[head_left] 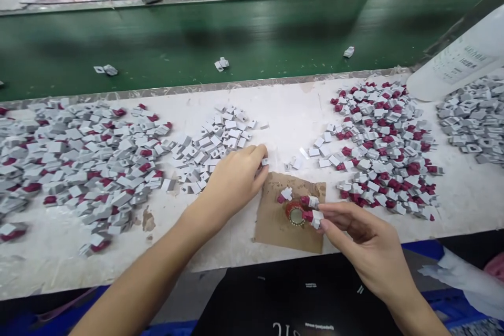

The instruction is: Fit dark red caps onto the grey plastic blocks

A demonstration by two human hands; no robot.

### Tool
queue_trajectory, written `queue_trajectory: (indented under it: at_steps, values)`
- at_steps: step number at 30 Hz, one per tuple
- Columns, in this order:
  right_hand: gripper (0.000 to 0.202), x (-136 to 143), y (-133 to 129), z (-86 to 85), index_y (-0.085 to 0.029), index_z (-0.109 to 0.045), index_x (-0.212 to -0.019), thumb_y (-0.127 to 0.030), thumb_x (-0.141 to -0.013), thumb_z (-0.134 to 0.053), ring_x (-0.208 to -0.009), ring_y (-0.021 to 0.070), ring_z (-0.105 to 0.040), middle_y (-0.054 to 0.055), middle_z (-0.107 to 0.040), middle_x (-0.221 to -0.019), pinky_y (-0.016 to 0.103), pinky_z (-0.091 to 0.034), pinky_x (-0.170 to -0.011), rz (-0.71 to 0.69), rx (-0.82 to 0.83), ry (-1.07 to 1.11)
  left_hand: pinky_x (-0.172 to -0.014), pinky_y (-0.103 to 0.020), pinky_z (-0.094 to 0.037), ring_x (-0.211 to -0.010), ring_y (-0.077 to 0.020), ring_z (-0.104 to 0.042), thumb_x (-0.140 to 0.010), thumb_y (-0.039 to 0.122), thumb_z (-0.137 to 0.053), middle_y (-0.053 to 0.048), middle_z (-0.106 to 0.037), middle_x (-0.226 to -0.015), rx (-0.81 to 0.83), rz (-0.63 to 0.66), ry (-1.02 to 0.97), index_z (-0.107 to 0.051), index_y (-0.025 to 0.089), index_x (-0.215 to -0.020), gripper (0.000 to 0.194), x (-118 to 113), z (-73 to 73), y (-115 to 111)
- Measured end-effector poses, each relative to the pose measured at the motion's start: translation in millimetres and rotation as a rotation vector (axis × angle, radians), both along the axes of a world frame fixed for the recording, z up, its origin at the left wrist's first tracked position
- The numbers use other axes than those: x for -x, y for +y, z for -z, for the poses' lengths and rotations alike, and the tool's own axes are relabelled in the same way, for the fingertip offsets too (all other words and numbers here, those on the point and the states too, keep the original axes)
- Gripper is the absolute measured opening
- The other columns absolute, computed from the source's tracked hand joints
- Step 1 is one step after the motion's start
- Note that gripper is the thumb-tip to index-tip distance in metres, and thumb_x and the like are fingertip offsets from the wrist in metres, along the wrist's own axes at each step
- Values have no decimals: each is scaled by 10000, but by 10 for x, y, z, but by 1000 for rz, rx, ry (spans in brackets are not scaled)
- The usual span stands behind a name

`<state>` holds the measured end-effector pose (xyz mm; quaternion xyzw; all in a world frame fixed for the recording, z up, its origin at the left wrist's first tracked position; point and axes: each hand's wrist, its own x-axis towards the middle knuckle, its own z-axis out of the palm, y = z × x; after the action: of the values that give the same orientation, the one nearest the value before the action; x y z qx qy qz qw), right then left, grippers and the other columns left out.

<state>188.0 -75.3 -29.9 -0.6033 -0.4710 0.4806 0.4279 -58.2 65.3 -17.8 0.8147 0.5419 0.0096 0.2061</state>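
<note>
My left hand (pixel 241 170) is closed beside a pile of small grey plastic blocks (pixel 208 147), a small grey block (pixel 265 161) pinched at its fingertips. Over a square of brown cardboard (pixel 271 226), my right hand (pixel 366 241) pinches a grey-and-maroon plastic piece (pixel 316 219) between thumb and forefinger. A second grey-and-maroon piece (pixel 311 201) touches or lies close to that forefinger; I cannot tell whether it is held too. An upturned bottle cap (pixel 296 214) sits on the cardboard just left of these pieces. Another grey-and-maroon piece (pixel 285 195) lies behind the cap.
Grey-and-maroon pieces cover the table at left (pixel 90 157) and form a heap (pixel 386 152) at right. Beyond that heap, a white bottle (pixel 457 63) leans near more grey blocks (pixel 476 121). A green conveyor belt (pixel 275 31) runs behind, carrying a few loose pieces.
</note>
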Motion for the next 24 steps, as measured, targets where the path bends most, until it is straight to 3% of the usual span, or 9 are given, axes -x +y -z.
queue_trajectory:
  at_steps: [5, 10, 21, 24]
  values:
    - [208, 10, -21, 23, -380, -912, -1136, -227, -1020, -834, -957, 187, -866, 7, -891, -1084, 229, -723, -826, -27, -135, -97, -812, -412, -580, -946, -264, -739, -1039, 180, -613, -92, -758, -1118, -88, -56, -309, -677, 214, -1075, 81, -2, 56, 2]
    - [236, 51, -11, 6, -327, -888, -1120, -136, -1000, -821, -962, 204, -876, 14, -900, -1049, 253, -720, -835, -76, -265, -182, -868, -371, -649, -960, -221, -786, -1017, 221, -721, -44, -810, -1055, 77, -164, -622, -708, 229, -1076, 60, -34, -1, -9]
    - [230, 75, 30, -56, -286, -875, -1118, -107, -1006, -787, -899, 204, -863, 27, -890, -1001, 271, -707, -774, -133, -268, -187, -931, -405, -680, -1031, -236, -778, -1068, 347, -752, -64, -799, -1116, 141, -168, -770, -789, 240, -1167, 151, -60, 22, -58]
    - [223, 34, 66, -92, -325, -906, -1088, -142, -989, -825, -901, 197, -861, 12, -891, -985, 259, -703, -784, -76, -216, -134, -954, -414, -696, -1044, -240, -785, -1042, 341, -777, -75, -796, -1137, 186, -184, -848, -805, 236, -1159, 160, -81, -13, -62]
